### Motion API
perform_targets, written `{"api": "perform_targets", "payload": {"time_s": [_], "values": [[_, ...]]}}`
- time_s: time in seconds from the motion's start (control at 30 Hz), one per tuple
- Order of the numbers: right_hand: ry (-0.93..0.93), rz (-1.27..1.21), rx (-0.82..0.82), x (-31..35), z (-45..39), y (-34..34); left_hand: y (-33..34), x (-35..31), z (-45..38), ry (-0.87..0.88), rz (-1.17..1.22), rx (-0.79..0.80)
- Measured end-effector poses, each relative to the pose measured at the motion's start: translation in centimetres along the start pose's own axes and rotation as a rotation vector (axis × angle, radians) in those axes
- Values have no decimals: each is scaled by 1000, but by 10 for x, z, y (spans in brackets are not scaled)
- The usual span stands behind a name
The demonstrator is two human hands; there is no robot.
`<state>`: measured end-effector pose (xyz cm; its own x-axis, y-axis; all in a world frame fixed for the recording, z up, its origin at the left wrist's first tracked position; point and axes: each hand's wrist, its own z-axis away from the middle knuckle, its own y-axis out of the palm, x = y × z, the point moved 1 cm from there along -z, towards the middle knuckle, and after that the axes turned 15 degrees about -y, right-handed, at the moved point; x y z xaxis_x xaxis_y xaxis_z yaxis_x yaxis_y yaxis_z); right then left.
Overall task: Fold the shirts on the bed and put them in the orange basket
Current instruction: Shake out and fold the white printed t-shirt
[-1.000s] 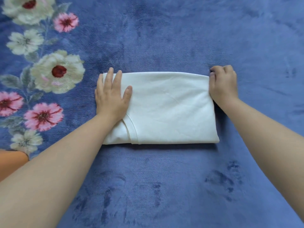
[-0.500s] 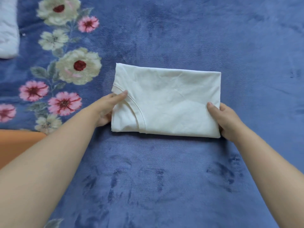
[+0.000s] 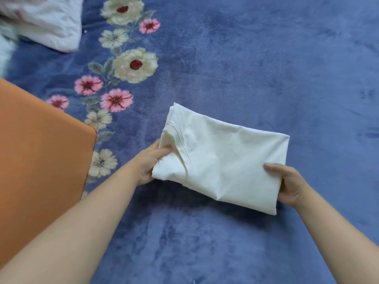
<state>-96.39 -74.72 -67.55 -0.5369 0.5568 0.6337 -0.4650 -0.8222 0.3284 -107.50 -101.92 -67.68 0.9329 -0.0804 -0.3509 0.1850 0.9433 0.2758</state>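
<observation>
Folding's done on this one, by the look of it: the white shirt point(image 3: 223, 160) is a tidy rectangle and I've got it by both short ends, so I'd call this the carry step, shirt to basket. My left hand point(image 3: 150, 160) pinches the collar end, thumb on top of the cloth and the fingers tucked under where I can't see them. My right hand point(image 3: 288, 184) grips the other end the same way, thumb lying on top, fingers hidden below. The shirt sits tilted over the blue bed point(image 3: 266, 68), and the shadow under its near edge suggests it's just off the cover, though I can't be sure. The orange basket point(image 3: 41, 152) is off to my left, near but not touching. Next I need to swing the bundle left, level, with both ends tight so the folds don't slip, and lower it inside.
</observation>
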Motion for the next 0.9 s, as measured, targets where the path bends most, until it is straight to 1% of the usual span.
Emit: {"api": "perform_targets", "payload": {"time_s": [0.07,0.13,0.23,0.3,0.37,0.57,0.67,0.73,0.83,0.9], "values": [[16,72,25,-2,9,7,0,9,15,34,87,29],[-14,160,28,5,12,15,1,10,27,67,162,60],[-87,253,127,22,26,36,-2,6,55,144,270,111],[-144,267,169,35,40,55,-7,2,79,187,318,143],[-179,249,198,50,50,70,-5,-6,95,192,356,164],[-323,264,325,88,101,165,-41,-39,185,327,409,229],[-390,241,366,88,122,218,-80,-52,228,412,398,162],[-422,229,421,79,133,258,-115,-56,254,464,389,153],[-432,217,511,59,143,310,-167,-59,286,547,382,140],[-421,231,541,40,147,347,-206,-59,306,592,365,114]]}}
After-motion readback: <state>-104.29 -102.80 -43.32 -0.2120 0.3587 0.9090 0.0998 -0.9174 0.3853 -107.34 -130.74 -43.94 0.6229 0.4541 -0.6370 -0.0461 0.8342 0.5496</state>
